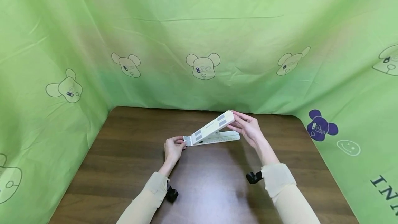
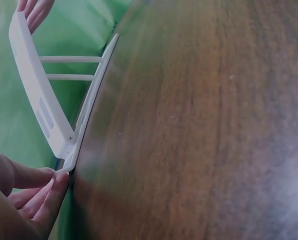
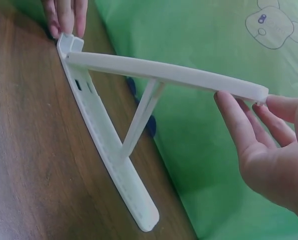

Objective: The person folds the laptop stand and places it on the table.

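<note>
Stand (image 1: 212,130), white and folding, lies nine-to-three on the tabletop (image 1: 130,155): left hand (image 1: 172,148) pinches its hinged end, right hand (image 1: 247,129) pinches the raised panel's tip.

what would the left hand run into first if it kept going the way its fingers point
Its fingertips already touch the low hinged end of the white folding stand on the table, so the left hand would press into that end at once. Nothing else seems to lie between them.
</note>
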`<state>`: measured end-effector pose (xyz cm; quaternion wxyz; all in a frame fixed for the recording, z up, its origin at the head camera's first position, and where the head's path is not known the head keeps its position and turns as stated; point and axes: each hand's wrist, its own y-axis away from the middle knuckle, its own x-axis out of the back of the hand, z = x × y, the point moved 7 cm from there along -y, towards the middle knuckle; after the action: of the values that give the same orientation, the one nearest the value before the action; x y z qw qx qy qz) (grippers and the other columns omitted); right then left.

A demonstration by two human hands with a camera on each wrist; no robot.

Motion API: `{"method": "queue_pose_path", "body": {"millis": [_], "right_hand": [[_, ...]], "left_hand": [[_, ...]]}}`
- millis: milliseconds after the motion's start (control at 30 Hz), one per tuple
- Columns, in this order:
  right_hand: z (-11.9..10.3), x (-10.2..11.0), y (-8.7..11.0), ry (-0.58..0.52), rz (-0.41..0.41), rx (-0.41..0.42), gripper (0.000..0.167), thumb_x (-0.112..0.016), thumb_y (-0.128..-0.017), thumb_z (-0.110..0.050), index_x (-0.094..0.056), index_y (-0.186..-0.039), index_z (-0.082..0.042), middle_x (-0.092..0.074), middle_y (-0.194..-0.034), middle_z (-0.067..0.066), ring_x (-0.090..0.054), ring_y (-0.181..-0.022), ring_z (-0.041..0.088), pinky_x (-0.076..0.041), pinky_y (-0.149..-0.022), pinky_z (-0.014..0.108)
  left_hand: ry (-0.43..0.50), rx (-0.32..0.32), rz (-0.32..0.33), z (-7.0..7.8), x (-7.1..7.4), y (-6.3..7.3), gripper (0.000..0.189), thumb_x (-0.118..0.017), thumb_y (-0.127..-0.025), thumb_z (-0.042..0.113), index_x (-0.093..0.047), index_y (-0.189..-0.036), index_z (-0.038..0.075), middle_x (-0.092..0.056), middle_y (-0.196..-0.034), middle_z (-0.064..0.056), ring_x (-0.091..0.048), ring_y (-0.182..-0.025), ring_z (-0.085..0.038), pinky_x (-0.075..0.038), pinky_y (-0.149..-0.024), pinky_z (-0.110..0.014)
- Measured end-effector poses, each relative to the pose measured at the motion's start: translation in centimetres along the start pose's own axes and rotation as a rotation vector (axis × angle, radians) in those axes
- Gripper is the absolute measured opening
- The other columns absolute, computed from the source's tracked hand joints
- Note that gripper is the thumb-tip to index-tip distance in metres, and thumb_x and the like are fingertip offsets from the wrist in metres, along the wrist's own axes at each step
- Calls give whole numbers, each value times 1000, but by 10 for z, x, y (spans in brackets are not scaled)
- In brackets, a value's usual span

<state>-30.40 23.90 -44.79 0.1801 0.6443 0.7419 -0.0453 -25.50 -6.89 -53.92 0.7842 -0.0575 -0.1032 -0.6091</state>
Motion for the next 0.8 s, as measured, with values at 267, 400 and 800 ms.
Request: {"method": "queue_pose_path", "body": {"millis": [267, 400, 800], "right_hand": [[1, -2, 5, -16, 12, -11, 56, -61, -113, -11, -43, -162, 10, -84, -110, -7, -82, -101, 12, -68, -95, 29], [3, -3, 8, -42, 12, -19, 52, -61, -113, -10, -48, -160, 6, -83, -111, -6, -82, -102, 12, -68, -96, 30], [7, -5, 14, -65, -11, -26, 57, -55, -114, -7, -37, -166, 8, -82, -115, -7, -80, -106, 11, -67, -98, 29]], "left_hand": [[-10, 33, 4, -1, 3, -5, 24, -77, -87, -13, -80, -111, -13, -82, -91, -27, -82, -73, -25, -66, -64, -22], [-6, 44, 5, -1, 4, -8, 22, -75, -88, -13, -81, -109, -12, -82, -92, -27, -81, -73, -20, -66, -64, -22], [-35, 45, 11, 2, 3, -17, 16, -76, -91, -11, -82, -106, -12, -83, -96, -28, -84, -83, -32, -68, -67, -25]]}}
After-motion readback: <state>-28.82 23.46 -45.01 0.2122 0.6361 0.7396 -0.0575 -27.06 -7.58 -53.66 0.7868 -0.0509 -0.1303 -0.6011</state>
